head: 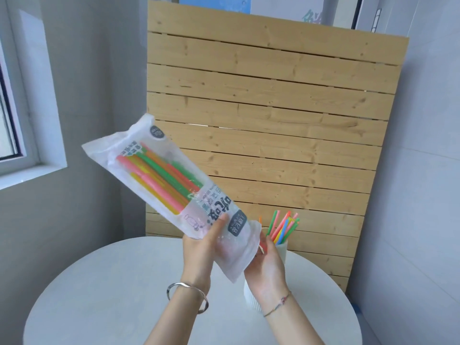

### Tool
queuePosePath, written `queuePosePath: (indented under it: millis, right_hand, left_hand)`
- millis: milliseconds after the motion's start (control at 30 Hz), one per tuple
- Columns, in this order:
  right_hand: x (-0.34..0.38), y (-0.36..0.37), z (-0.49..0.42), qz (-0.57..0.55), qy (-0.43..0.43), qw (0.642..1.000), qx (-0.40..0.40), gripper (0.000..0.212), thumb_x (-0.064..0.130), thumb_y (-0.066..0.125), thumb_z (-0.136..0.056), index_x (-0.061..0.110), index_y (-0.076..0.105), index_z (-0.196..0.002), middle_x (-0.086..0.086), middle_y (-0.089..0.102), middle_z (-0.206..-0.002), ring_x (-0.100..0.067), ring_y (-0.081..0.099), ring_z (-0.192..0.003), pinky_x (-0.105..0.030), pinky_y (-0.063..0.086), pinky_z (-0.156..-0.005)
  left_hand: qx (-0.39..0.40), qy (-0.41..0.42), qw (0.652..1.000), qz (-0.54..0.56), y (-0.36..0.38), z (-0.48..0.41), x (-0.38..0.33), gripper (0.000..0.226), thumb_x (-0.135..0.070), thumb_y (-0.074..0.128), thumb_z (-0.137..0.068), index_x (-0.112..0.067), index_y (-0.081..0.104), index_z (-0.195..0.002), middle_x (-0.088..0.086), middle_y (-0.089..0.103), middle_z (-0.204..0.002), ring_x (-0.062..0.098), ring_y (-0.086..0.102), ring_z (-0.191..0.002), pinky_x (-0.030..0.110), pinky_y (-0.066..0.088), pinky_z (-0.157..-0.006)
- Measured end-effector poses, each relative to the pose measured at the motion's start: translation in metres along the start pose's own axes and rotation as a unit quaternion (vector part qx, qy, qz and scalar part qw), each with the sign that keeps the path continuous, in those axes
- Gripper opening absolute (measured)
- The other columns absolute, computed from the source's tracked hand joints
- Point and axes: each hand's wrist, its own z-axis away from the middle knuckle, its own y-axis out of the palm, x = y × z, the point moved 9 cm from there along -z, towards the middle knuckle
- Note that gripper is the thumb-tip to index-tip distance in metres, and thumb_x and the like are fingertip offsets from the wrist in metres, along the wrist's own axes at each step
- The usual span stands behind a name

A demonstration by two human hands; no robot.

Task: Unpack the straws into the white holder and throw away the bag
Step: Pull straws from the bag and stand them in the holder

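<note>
Gripping one bag [174, 183]: left hand [201, 247] | right hand [267, 260] cupped open beneath | one white holder [282, 247]

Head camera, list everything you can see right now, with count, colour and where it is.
Bag: one, clear plastic with print, held tilted above the table.
Straws in bag: many, pink, green, orange, yellow, in its upper end.
White holder: one, behind the hands on the table.
Straws in holder: several, mixed colours, standing up.
Table: one, white, round.
Wooden panel: one, pale slats, behind the table.
Window: one, white frame, left.
Left hand: silver bangle, gripping the bag.
Right hand: string bracelet, at the bag's lower end.
</note>
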Motion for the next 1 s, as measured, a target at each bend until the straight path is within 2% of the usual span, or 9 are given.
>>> queuePosePath:
  millis: [33,133,333,467,633,700,867,933,1000]
  right_hand:
    - [-0.001,-0.001,0.001,0.008,0.000,1.000,-0.010,0.031,0.029,0.048,-0.095,0.009,0.062,-0.113,-0.014,0.062,-0.107,-0.029,0.060,-0.103,-0.040,0.045,-0.094]
    - [-0.001,-0.006,0.005,0.056,-0.024,0.997,-0.044,0.025,0.035,0.049,-0.094,0.017,0.066,-0.092,-0.005,0.068,-0.088,-0.019,0.064,-0.081,-0.031,0.050,-0.069]
    - [0.019,-0.008,0.012,0.193,-0.113,0.974,-0.044,0.026,0.041,0.041,-0.096,0.027,0.064,-0.096,0.005,0.071,-0.088,-0.011,0.065,-0.084,-0.026,0.049,-0.066]
    - [0.040,0.009,0.017,0.300,-0.198,0.933,-0.001,0.023,0.036,0.045,-0.095,0.023,0.059,-0.083,0.018,0.065,-0.065,0.001,0.062,-0.064,-0.013,0.049,-0.054]
    - [0.060,0.034,0.016,0.396,-0.248,0.883,0.055,0.008,0.021,0.060,-0.089,0.016,0.058,-0.084,0.002,0.063,-0.075,-0.009,0.060,-0.069,-0.020,0.049,-0.061]
    - [0.071,0.039,0.016,0.419,-0.272,0.864,0.059,0.009,0.019,0.062,-0.088,0.014,0.059,-0.080,-0.002,0.061,-0.074,-0.012,0.058,-0.068,-0.020,0.049,-0.062]
    - [0.134,0.032,0.028,0.341,-0.377,0.861,-0.028,0.022,0.023,0.065,-0.086,0.020,0.059,-0.065,0.006,0.041,-0.049,-0.006,0.033,-0.041,-0.017,0.029,-0.040]
    - [0.152,0.026,0.032,0.278,-0.400,0.872,-0.049,0.027,0.023,0.065,-0.087,0.019,0.056,-0.062,0.005,0.038,-0.048,-0.007,0.031,-0.038,-0.019,0.028,-0.037]
    - [0.152,0.027,0.029,0.233,-0.382,0.894,-0.032,0.026,0.019,0.065,-0.086,0.017,0.054,-0.062,0.008,0.038,-0.043,-0.007,0.032,-0.034,-0.018,0.028,-0.035]
  left_hand:
    - [0.004,0.004,1.000,-0.002,0.002,0.000,0.000,0.045,-0.030,0.078,-0.066,-0.016,0.069,-0.107,0.002,0.076,-0.103,0.017,0.071,-0.098,0.027,0.055,-0.079]
    - [0.004,0.009,1.000,0.000,0.002,-0.001,0.000,0.042,-0.029,0.078,-0.066,-0.016,0.070,-0.105,0.001,0.077,-0.101,0.016,0.071,-0.096,0.023,0.055,-0.074]
    - [-0.024,-0.033,0.999,0.033,-0.005,-0.002,0.008,0.042,-0.028,0.076,-0.071,-0.017,0.068,-0.111,0.002,0.075,-0.107,0.018,0.070,-0.103,0.035,0.053,-0.089]
    - [-0.058,-0.110,0.988,0.096,-0.017,-0.004,0.029,0.031,-0.026,0.072,-0.080,-0.015,0.069,-0.110,-0.001,0.077,-0.103,0.012,0.073,-0.090,0.026,0.053,-0.075]
    - [-0.058,-0.178,0.972,0.143,-0.018,-0.001,0.050,0.040,-0.030,0.067,-0.083,-0.010,0.067,-0.117,0.009,0.069,-0.122,0.027,0.063,-0.116,0.046,0.044,-0.104]
    - [-0.055,-0.196,0.959,0.197,-0.016,-0.001,0.054,0.035,-0.028,0.064,-0.085,-0.011,0.066,-0.116,0.012,0.064,-0.129,0.031,0.058,-0.123,0.053,0.039,-0.108]
    - [-0.085,-0.227,0.922,0.303,-0.019,0.000,0.061,0.047,-0.026,0.060,-0.089,-0.008,0.056,-0.132,0.013,0.061,-0.133,0.032,0.057,-0.122,0.054,0.046,-0.099]
    - [-0.090,-0.226,0.917,0.315,-0.021,-0.001,0.063,0.042,-0.026,0.058,-0.090,-0.011,0.057,-0.129,0.012,0.061,-0.131,0.031,0.060,-0.114,0.051,0.052,-0.088]
    - [-0.084,-0.222,0.919,0.314,-0.020,-0.002,0.064,0.032,-0.025,0.058,-0.089,-0.015,0.058,-0.120,0.012,0.063,-0.127,0.031,0.060,-0.111,0.051,0.050,-0.091]
